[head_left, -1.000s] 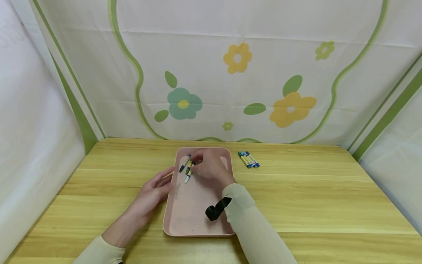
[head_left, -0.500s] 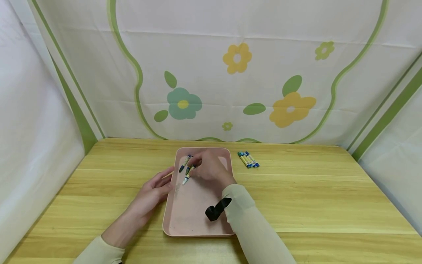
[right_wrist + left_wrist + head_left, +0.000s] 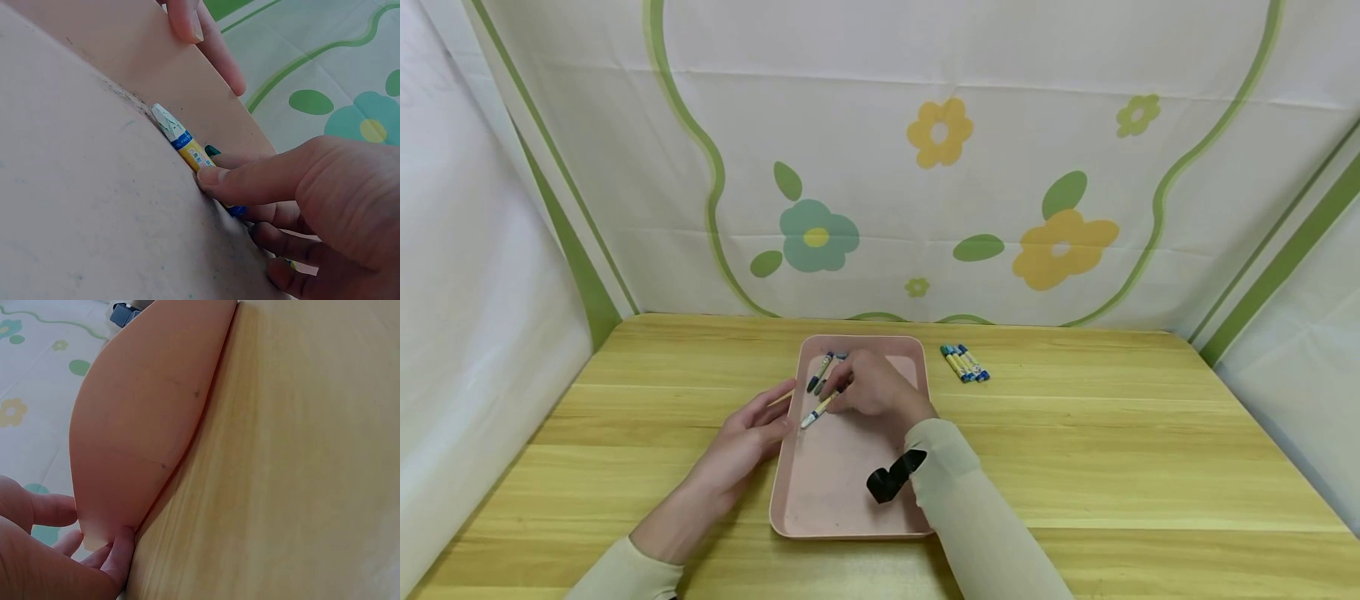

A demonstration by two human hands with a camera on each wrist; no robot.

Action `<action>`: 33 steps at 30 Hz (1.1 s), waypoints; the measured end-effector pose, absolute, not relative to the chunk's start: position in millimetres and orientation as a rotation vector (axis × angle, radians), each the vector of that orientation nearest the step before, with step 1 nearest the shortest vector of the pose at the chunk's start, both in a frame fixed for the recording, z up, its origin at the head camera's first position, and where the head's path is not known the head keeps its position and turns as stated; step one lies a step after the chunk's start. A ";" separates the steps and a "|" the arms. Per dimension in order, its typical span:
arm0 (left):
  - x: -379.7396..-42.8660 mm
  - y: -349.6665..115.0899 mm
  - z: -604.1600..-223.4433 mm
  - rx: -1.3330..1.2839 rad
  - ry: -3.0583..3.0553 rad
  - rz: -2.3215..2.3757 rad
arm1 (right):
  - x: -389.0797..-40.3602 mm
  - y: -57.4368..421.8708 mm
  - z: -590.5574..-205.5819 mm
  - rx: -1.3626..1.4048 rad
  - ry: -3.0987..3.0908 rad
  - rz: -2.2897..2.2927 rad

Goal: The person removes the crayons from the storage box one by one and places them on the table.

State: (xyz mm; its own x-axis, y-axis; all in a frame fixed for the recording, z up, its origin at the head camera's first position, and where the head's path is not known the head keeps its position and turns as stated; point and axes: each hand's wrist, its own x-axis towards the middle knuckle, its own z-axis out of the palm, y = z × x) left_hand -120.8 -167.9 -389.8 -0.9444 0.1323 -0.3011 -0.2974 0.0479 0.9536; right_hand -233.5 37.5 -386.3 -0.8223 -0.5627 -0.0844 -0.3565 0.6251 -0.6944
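Note:
A pink tray (image 3: 842, 475) lies on the table, its long side toward my left hand. In the head view my left hand (image 3: 733, 454) holds the tray's left rim, and the left wrist view shows its fingers (image 3: 122, 550) against the outer wall. Inside the tray, my right hand (image 3: 872, 383) pinches a white crayon (image 3: 816, 412) between thumb and fingers. The right wrist view shows this crayon's yellow wrapper and blue bands, with its white tip (image 3: 165, 122) close to the tray wall. A dark green crayon (image 3: 820, 372) lies by the far left corner; others are partly hidden by my right hand.
Several crayons (image 3: 966, 363) with blue and green ends lie side by side on the wooden table (image 3: 1120, 450), right of the tray. A white cloth with printed flowers (image 3: 880, 167) stands behind the table, and further white cloth (image 3: 482, 275) flanks it.
My right hand has drawn the white crayon toward me and to the left, so its tip is nearer the tray's left wall. My left hand has stayed at the rim.

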 end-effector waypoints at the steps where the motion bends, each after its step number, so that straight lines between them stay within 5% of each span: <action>1: -120.7 -167.9 -389.4 -0.167 2.022 1.968 | -233.2 37.4 -385.7 -0.744 2.558 -0.992; 33: -120.7 -167.8 -390.0 -0.157 2.024 1.986 | -223.7 53.6 -348.4 -0.660 2.644 -0.986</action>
